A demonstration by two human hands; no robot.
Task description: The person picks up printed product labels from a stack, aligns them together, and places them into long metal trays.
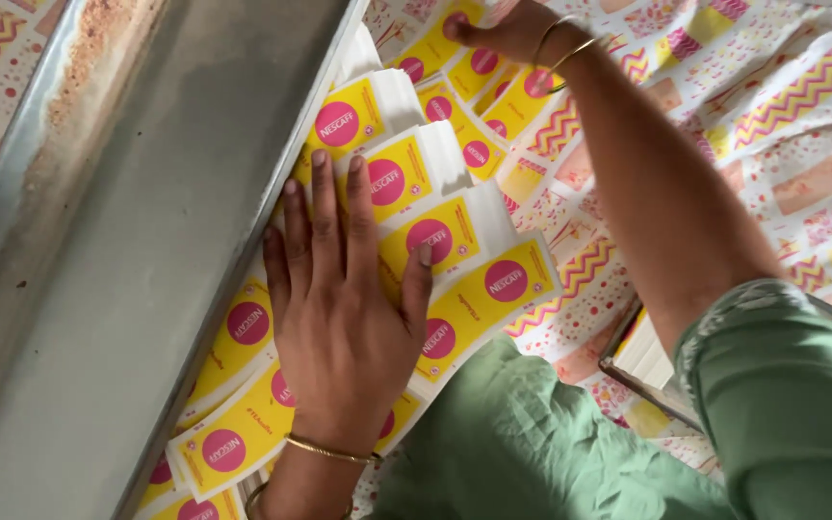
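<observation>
The left hand [339, 327] lies flat, fingers spread, pressing on a row of overlapping yellow labels [435, 231] with pink circles. The labels run along the edge of a grey metal tray [146, 241], on a patterned cloth [782, 106]. The right hand [507, 29] reaches to the far end of the row, touching the labels there; its grip is hidden, so I cannot tell. Both wrists wear thin bangles [329, 450].

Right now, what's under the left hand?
The left hand lies flat, fingers spread, on overlapping yellow labels with pink circles, beside the metal tray edge. The labels directly beneath the palm are covered; what lies under them can't be seen.
</observation>
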